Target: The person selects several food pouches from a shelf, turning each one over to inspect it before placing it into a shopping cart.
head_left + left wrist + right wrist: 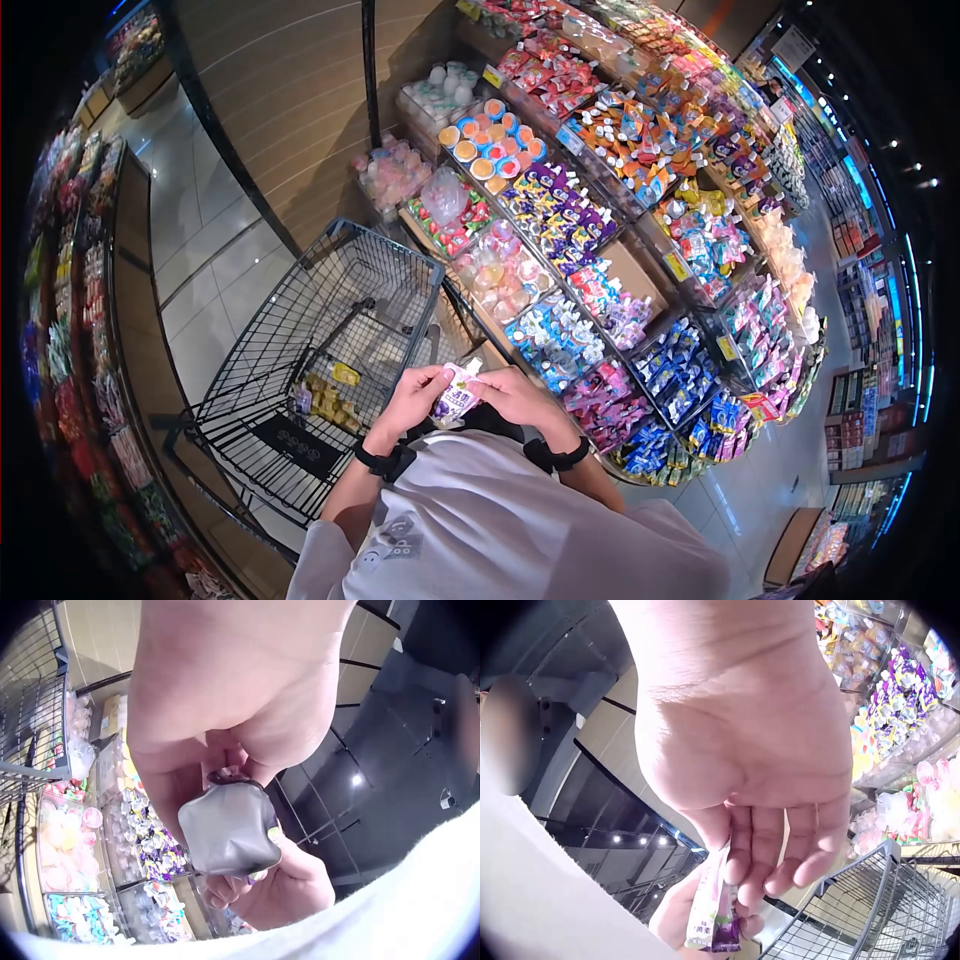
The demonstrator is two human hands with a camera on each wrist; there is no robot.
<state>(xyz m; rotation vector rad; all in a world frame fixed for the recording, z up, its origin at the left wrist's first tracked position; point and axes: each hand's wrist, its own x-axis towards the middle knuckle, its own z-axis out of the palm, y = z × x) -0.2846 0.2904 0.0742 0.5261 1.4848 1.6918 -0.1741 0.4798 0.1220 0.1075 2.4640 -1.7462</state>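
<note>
A white and purple spouted pouch (458, 400) is held up in front of the shirt, between both hands. My left hand (412, 398) pinches one side of it, thumb near the white spout. From the other side my right hand (515, 397) grips it, thumb also near the top. The left wrist view shows the silvery bottom of the pouch (229, 829), with the right hand's fingers (289, 889) beyond. In the right wrist view its narrow printed side (714, 911) hangs below the right hand (750, 765), whose other fingers are loosely bent.
A shopping cart (235, 345) stands at the left, with several yellow packs (330, 400) inside. Sloping display bins ahead and to the right hold pouches (560, 215), jelly cups (490, 145) and other packets. A tall shelf of packaged goods (95, 330) lines the far left.
</note>
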